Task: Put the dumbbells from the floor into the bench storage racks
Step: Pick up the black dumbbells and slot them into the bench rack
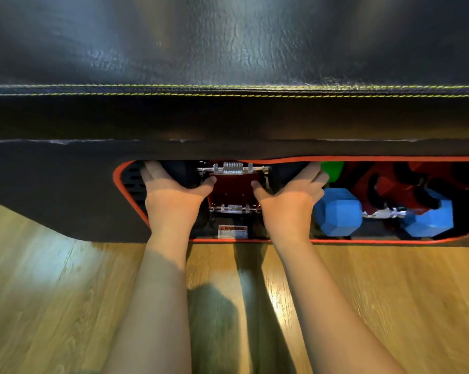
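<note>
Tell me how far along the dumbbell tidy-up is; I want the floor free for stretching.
Done: a blue dumbbell already lies in the rack opening under the bench.
In hand: the left hand and right hand each grip a dark end of a black dumbbell, holding it inside the opening.
Left: letting go. No dumbbell shows on the visible wooden floor; beyond it I cannot tell.
</note>
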